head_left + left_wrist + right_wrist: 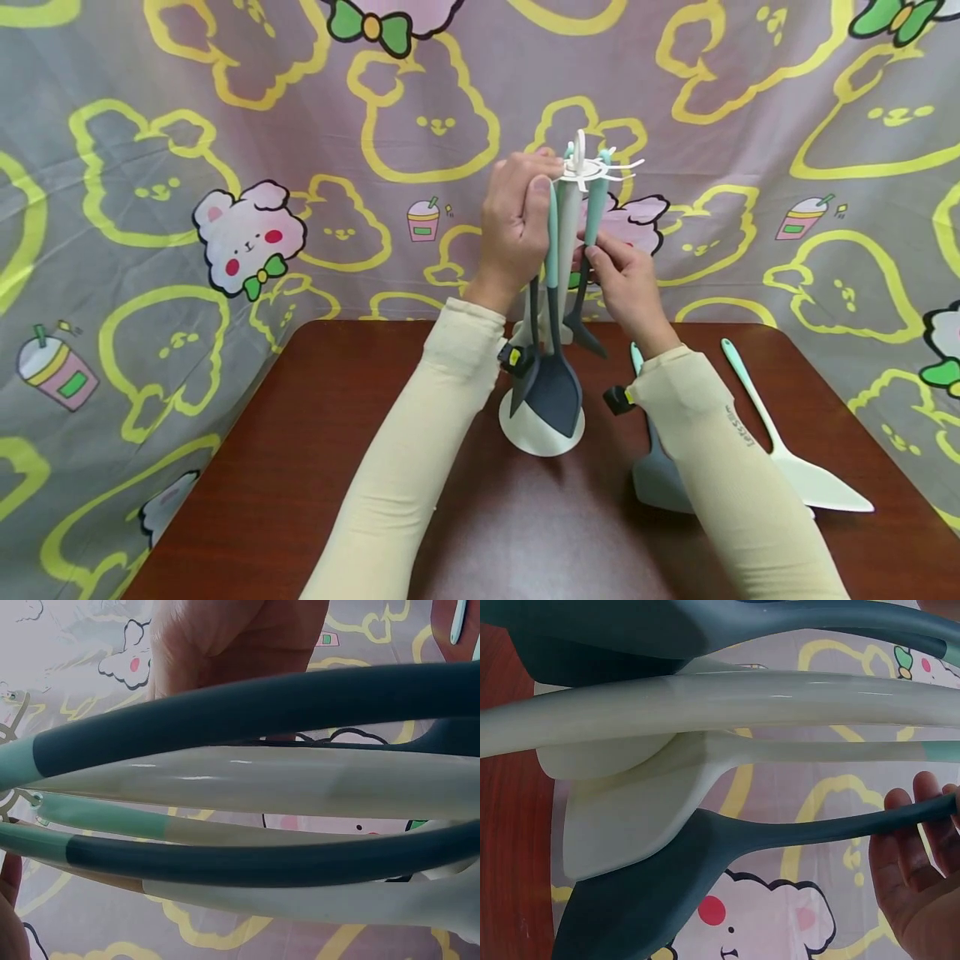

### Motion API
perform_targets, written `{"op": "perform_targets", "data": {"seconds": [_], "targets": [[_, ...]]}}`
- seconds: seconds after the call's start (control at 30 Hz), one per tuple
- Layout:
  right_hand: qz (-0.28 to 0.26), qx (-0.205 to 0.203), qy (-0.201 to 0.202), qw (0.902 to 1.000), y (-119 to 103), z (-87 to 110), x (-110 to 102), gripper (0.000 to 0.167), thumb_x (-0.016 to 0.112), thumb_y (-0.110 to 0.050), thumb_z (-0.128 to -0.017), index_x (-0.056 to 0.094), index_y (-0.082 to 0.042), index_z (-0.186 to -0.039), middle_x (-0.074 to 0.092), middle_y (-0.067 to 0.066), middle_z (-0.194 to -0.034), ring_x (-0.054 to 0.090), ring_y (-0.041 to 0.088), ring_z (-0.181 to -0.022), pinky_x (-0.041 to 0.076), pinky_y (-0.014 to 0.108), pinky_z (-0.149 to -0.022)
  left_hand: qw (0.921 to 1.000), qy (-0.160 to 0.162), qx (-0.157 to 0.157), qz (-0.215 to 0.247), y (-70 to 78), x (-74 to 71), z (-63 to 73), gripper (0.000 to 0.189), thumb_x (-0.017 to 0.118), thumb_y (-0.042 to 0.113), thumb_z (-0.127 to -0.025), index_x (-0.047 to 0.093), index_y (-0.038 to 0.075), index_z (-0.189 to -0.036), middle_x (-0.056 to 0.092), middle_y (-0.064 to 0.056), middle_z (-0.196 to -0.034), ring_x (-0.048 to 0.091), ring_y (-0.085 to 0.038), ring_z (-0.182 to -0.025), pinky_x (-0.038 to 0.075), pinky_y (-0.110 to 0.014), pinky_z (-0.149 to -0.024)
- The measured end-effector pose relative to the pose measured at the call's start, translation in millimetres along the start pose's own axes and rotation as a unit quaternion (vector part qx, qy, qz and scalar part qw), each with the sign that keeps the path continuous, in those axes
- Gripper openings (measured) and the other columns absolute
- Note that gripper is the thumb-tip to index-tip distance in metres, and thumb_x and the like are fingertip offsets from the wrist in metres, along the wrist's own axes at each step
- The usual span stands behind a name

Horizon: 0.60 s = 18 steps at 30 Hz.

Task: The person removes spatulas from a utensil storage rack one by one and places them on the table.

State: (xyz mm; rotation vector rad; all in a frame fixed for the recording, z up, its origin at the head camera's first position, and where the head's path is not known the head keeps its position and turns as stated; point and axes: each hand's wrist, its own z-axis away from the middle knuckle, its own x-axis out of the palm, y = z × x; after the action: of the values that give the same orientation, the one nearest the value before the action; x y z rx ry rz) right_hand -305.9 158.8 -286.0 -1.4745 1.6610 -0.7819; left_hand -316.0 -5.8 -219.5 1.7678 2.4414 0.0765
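Note:
A white utensil rack [567, 250] stands on a round base [542, 442], with several teal-handled utensils hanging round its pole. At its top, my left hand [513, 212] grips the rack by the hook ring, thumb bent beside a teal handle. My right hand [626, 271] pinches a hanging dark spatula [582, 287] low on its handle, where teal meets dark. Seen from the right wrist, fingers lie along that spatula's dark shaft [810, 834], and white heads [630, 817] hang beside it. A dark broad-headed spoon [557, 396] hangs at the front of the rack.
On the brown table [337, 442], right of the rack, lie a dark spatula [658, 479], partly behind the right sleeve, and a white turner [813, 481] with a teal handle end. A patterned cloth [360, 125] hangs behind the table.

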Motion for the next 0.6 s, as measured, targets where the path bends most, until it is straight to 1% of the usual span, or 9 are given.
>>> {"op": "perform_targets", "data": {"seconds": [0.17,0.23,0.37,0.6], "targets": [[0.009,-0.011,0.002,0.9999,0.2,-0.6,-1.8,0.031,0.049,-0.013,-0.103,0.061,0.006,-0.125,0.067,-0.014,-0.084,0.069,0.001,-0.080,0.056,0.015,-0.077,1.0000,0.003,-0.001,-0.001,-0.3,0.5,0.1,0.027,0.042,0.007,-0.097,0.066,-0.004,-0.098,0.069,-0.019,-0.100,0.063,-0.032,-0.110,0.043,-0.025,-0.107],[0.011,-0.011,0.005,0.9999,-0.3,-1.1,-2.3,0.032,0.049,-0.013,-0.103,0.061,0.006,-0.125,0.067,-0.015,-0.084,0.069,0.000,-0.080,0.056,0.014,-0.077,1.0000,0.005,-0.001,-0.001,-0.4,0.5,-0.1,0.026,0.042,0.007,-0.097,0.066,-0.005,-0.098,0.069,-0.019,-0.100,0.063,-0.032,-0.110,0.043,-0.026,-0.107],[0.007,-0.008,0.013,0.9999,-0.6,-2.1,-3.4,0.033,0.050,-0.012,-0.103,0.061,0.008,-0.126,0.068,-0.018,-0.082,0.069,-0.001,-0.079,0.056,0.014,-0.077,1.0000,0.003,0.000,-0.003,-0.6,0.4,-0.7,0.026,0.043,0.006,-0.097,0.067,-0.005,-0.098,0.069,-0.019,-0.101,0.063,-0.032,-0.111,0.043,-0.026,-0.107],[0.016,0.005,0.017,0.9997,-1.3,-1.1,-5.5,0.033,0.050,-0.014,-0.103,0.061,0.004,-0.128,0.069,-0.020,-0.083,0.068,-0.001,-0.079,0.055,0.013,-0.077,1.0000,0.001,0.002,-0.004,-1.3,1.0,-0.1,0.026,0.043,0.006,-0.097,0.067,-0.004,-0.098,0.069,-0.019,-0.101,0.063,-0.032,-0.111,0.043,-0.026,-0.108]]}}
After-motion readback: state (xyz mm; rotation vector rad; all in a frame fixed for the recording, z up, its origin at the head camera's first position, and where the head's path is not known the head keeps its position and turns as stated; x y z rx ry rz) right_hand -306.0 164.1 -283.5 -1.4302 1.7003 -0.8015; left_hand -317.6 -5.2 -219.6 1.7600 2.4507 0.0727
